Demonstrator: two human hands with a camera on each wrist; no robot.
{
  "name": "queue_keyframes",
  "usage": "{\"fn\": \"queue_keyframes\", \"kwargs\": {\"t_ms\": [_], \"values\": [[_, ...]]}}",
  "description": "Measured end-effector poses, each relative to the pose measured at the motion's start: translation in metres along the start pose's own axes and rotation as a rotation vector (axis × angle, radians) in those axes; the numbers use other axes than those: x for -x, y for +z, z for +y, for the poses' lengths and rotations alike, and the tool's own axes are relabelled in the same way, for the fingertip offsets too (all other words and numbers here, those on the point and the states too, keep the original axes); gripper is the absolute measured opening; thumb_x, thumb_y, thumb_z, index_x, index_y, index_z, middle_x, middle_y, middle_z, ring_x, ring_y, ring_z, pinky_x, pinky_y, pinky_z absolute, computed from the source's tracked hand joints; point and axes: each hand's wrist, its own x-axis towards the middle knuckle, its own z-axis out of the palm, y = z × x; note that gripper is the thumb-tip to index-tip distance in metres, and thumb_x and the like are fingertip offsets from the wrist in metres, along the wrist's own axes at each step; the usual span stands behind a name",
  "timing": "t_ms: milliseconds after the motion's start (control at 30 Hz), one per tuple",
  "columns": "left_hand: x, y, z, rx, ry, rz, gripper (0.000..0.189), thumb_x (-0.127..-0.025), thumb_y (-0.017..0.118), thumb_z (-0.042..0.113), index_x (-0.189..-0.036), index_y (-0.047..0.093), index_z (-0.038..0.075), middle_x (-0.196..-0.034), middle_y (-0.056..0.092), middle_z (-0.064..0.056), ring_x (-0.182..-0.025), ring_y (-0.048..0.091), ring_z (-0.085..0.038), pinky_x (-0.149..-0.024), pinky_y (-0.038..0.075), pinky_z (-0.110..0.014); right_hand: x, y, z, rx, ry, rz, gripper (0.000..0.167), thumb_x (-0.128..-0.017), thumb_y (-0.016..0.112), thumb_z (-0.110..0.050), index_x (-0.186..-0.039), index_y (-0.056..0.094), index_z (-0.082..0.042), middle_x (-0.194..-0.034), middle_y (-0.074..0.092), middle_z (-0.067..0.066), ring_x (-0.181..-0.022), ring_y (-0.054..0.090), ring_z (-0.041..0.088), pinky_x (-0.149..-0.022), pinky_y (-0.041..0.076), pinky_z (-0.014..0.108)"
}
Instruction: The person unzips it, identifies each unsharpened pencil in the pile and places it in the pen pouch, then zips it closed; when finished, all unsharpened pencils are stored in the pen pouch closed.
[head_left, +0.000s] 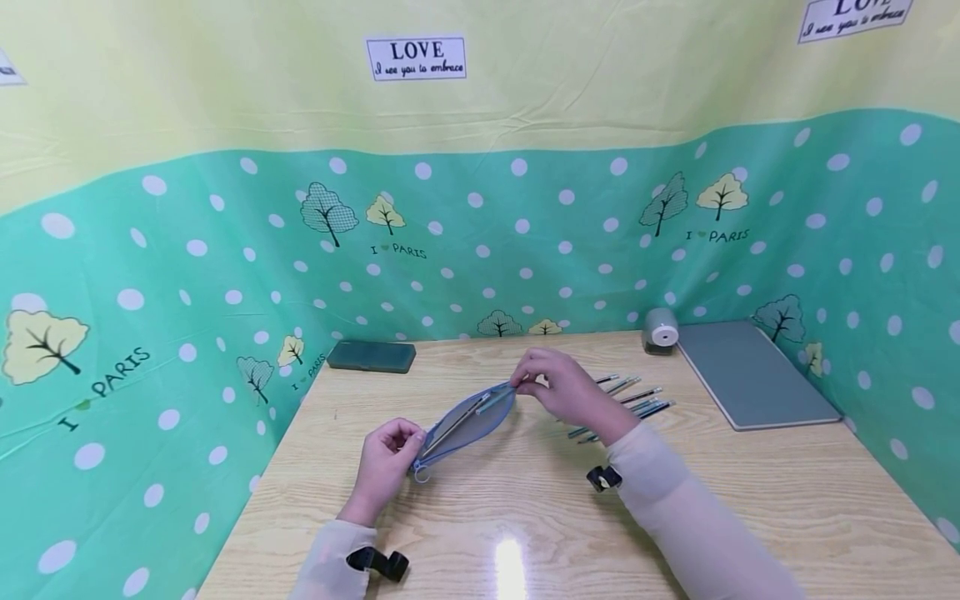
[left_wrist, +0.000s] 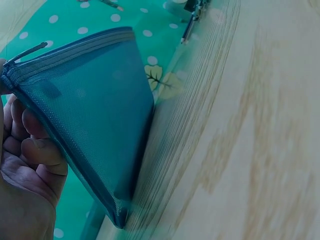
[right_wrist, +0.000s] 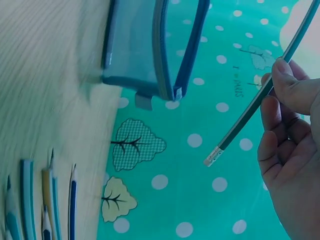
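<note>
My left hand (head_left: 388, 458) grips one end of a blue mesh zipper pouch (head_left: 474, 430), near its zipper pull. The pouch hangs tilted over the table with its mouth spread wide. A dark pencil (head_left: 452, 427) shows in the mouth. At the pouch's other end is my right hand (head_left: 557, 385). In the right wrist view, the thumb and fingers of that hand pinch a dark pencil (right_wrist: 248, 111), its white-ferruled eraser end pointing down and left. Several loose pencils (head_left: 645, 406) lie on the table beneath and beyond the right forearm.
A dark green flat case (head_left: 372, 356) lies at the back left of the wooden table (head_left: 600, 533). At the back right stands a small grey and white pencil sharpener-like device (head_left: 661, 330), next to a grey board (head_left: 757, 375). Patterned cloth (head_left: 450, 208) hangs around the table.
</note>
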Motion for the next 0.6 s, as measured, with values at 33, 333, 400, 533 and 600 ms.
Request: {"fn": "queue_keyframes", "kwargs": {"t_ms": [33,333,400,533,600], "values": [[0.0,0.0,0.0,-0.004,0.0,0.001,0.009,-0.098,0.073,0.006,-0.09,0.072,0.004,-0.082,0.067,-0.007,-0.065,0.055,-0.011,-0.057,0.045,-0.022,-0.001,0.001,-0.001,-0.006,-0.003,0.0,0.017,-0.088,0.081,0.001,-0.096,0.078,-0.013,-0.095,0.068,-0.01,-0.091,0.063,0.009,-0.078,0.055,0.038],[0.0,0.002,0.0,0.006,0.021,0.003,0.008,-0.098,0.073,0.004,-0.089,0.072,0.003,-0.078,0.065,-0.004,-0.064,0.054,-0.009,-0.056,0.045,-0.022,-0.001,0.01,-0.006,-0.015,-0.038,0.015,0.015,-0.089,0.08,0.001,-0.095,0.078,-0.013,-0.096,0.066,-0.012,-0.094,0.06,0.009,-0.076,0.055,0.039],[0.0,0.002,-0.001,0.005,0.027,0.005,0.008,-0.098,0.072,0.004,-0.089,0.072,0.003,-0.078,0.065,-0.003,-0.064,0.053,-0.009,-0.056,0.045,-0.021,0.0,0.01,-0.007,-0.02,-0.045,0.017,0.015,-0.089,0.079,0.002,-0.096,0.078,-0.012,-0.096,0.067,-0.011,-0.094,0.06,0.01,-0.077,0.055,0.038],[0.0,0.002,-0.001,-0.005,0.038,0.012,0.008,-0.098,0.072,0.002,-0.09,0.072,0.002,-0.079,0.066,-0.004,-0.063,0.054,-0.01,-0.056,0.046,-0.022,0.0,0.011,-0.01,-0.03,-0.044,0.008,0.017,-0.089,0.079,0.002,-0.096,0.078,-0.013,-0.097,0.066,-0.012,-0.095,0.06,0.01,-0.078,0.056,0.038],[0.0,0.002,-0.001,-0.007,0.036,0.015,0.008,-0.098,0.072,0.002,-0.09,0.072,0.002,-0.08,0.068,-0.005,-0.063,0.055,-0.01,-0.056,0.046,-0.022,0.0,0.012,-0.01,-0.033,-0.037,0.002,0.018,-0.09,0.079,0.002,-0.096,0.078,-0.015,-0.096,0.066,-0.013,-0.096,0.06,0.009,-0.08,0.056,0.038]]}}
